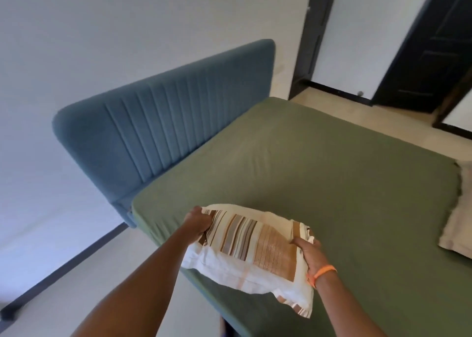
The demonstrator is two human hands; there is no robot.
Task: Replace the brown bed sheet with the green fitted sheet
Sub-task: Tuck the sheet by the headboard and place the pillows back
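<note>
The green fitted sheet is stretched over the bed, headboard against the wall. A striped pillow is held over the near corner, left hand and right hand fingers clamped on its ends. Bare floor borders the far edge.

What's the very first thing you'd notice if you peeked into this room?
Probably the striped pillow in the middle foreground, gripped at its ends by the left hand and the right hand over the near edge of the bed. Next, the big green fitted sheet covering the mattress, with the tall blue headboard behind it on the left.
</note>
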